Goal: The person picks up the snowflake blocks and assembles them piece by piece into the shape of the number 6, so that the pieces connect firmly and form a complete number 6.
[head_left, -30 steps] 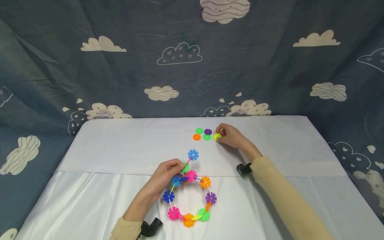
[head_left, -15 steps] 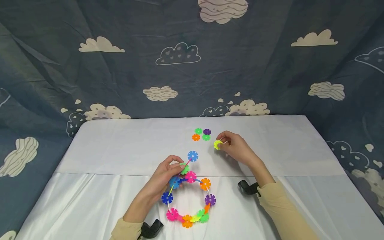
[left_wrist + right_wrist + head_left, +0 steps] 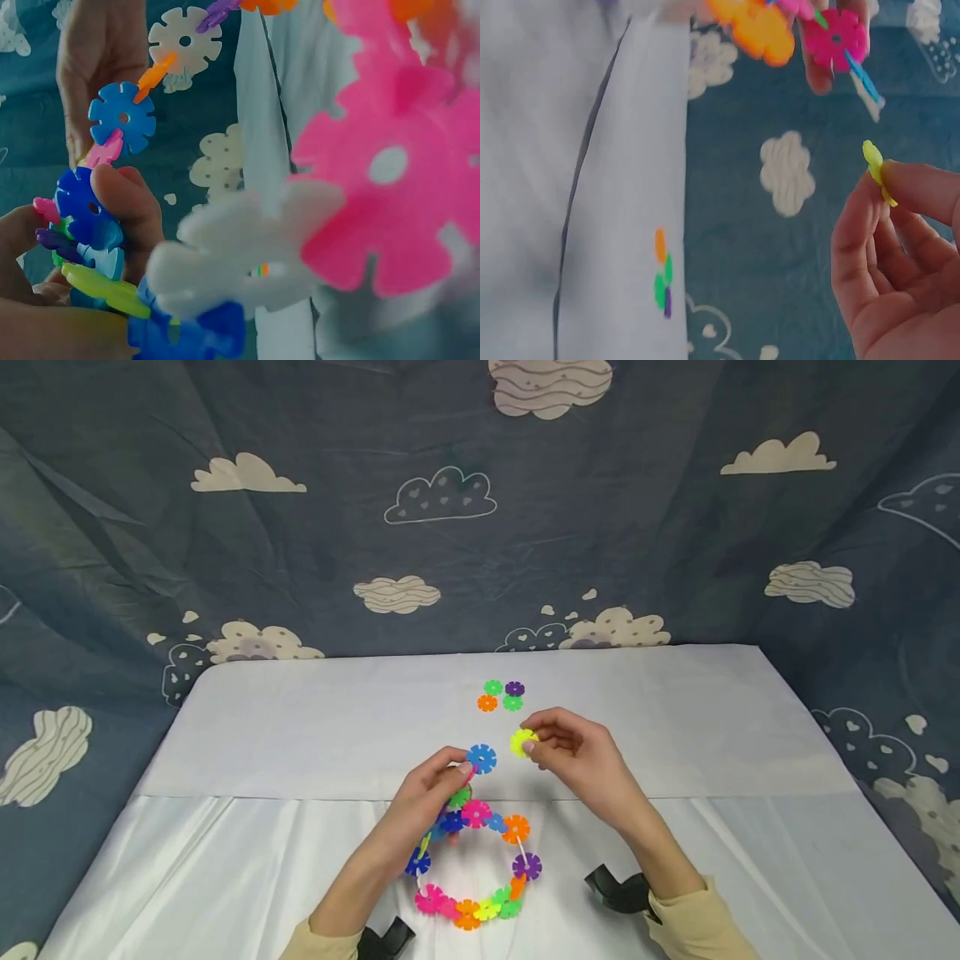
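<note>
My left hand point(image 3: 420, 797) pinches the top of a ring of linked, notched snowflake discs point(image 3: 476, 813), close under a blue disc point(image 3: 482, 758) that sticks up from it. The ring hangs down toward me in many colours; in the left wrist view a pink disc point(image 3: 367, 172) and a white disc point(image 3: 240, 255) loom close to the camera. My right hand point(image 3: 588, 764) pinches a yellow snowflake disc point(image 3: 522, 742) between thumb and forefinger, a short way right of the blue disc. In the right wrist view that yellow disc point(image 3: 877, 172) appears nearly edge-on, apart from the ring.
Several loose discs lie grouped at the back of the white-covered table point(image 3: 300, 718): green, purple and an orange disc point(image 3: 487, 702). A dark cloud-print cloth point(image 3: 450, 552) hangs behind the table. Black wrist mounts point(image 3: 618, 889) sit on both wrists.
My right hand has picked the yellow disc off the table beside the loose discs and brought it toward me and left, near the blue disc. My left fingers have shifted up toward the blue disc.
</note>
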Tool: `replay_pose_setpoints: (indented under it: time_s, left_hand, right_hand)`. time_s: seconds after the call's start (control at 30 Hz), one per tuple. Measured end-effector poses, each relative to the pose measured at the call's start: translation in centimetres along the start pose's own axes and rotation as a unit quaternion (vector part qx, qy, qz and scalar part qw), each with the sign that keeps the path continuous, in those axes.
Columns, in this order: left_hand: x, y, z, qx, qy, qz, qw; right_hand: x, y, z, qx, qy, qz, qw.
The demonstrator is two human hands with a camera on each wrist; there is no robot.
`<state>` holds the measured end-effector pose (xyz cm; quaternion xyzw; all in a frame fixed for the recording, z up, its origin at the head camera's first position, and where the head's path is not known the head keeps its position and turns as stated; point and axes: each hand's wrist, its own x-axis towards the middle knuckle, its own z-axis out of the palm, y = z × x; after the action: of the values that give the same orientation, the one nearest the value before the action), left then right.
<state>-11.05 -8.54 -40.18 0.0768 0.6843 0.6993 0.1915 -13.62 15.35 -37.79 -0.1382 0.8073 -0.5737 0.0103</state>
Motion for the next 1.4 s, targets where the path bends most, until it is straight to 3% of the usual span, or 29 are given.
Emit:
replay_pose_setpoints:
  time_s: [0.23,0.47,0.73,0.87,1.03,1.3,1.4]
  left_hand:
    - [-0.5,0.7,0.5,0.037,0.006,0.051,0.998]
    - [-0.7,0.8,0.6,0.054,0.022,0.092,0.994]
    - [-0.3,0.3,0.4,0.043,0.042,0.107,0.9925]
    - [-0.2,0.2,0.3,0.047,0.042,0.114,0.9914]
    - [0.0,-0.1,0.3,0.037,0.04,0.11,0.9924]
    - [0.1,-0.4,0.2,0.0,0.036,0.063,0.9973]
    - [0.3,-0.6,0.3,-0.011,0.047,0.059,0.9971]
  right_hand:
    - [-0.9,-1.4,1.1,0.029,-0.012,-0.035,0.9989]
    - [-1.1,-1.6,1.6,0.059,-0.009,-0.043,0.9973]
    - [-0.9,-0.8,2.6,0.085,-0.023,-0.064,0.9941]
    - [-0.9,-0.7,3.1,0.055,-0.008,-0.085,0.9948]
    - [-0.7,-0.6,3.3,0.014,0.001,-0.105,0.9944]
    - [-0.6,-0.1,3.9,0.053,-0.002,-0.104,0.9932]
    - [-0.4,0.6,4.3,0.074,0.001,-0.097,0.9926]
